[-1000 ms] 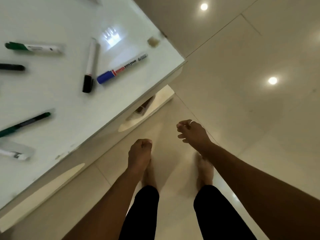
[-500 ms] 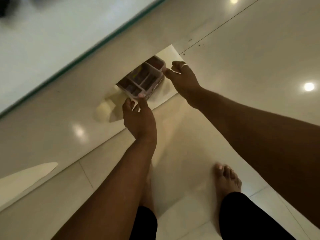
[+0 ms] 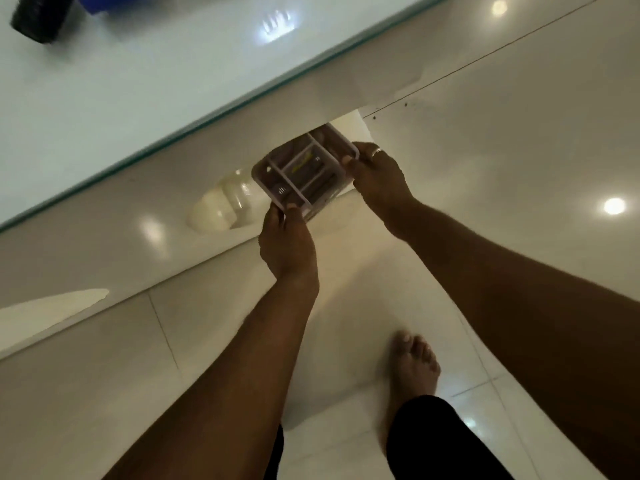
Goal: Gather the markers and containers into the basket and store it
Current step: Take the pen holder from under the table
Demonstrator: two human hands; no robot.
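A small white basket [image 3: 277,167] with dividers sits half out of a low opening under the table, with dark items and something yellow inside its compartments. My left hand [image 3: 285,245] grips its near corner from below. My right hand [image 3: 379,180], a ring on one finger, grips its right rim. A black marker cap end [image 3: 38,19] and a blue marker end [image 3: 95,3] lie on the glass tabletop at the top left; the other markers are out of view.
The white table with a green-edged glass top [image 3: 138,98] fills the upper left, its side panel running diagonally. A second cut-out [image 3: 214,209] opens left of the basket. Glossy tiled floor [image 3: 519,168] lies to the right; my bare foot [image 3: 412,372] stands below.
I have bent down from above the tabletop to the low opening. Both hands went from empty near my feet to gripping the basket, which has slid a little out towards me.
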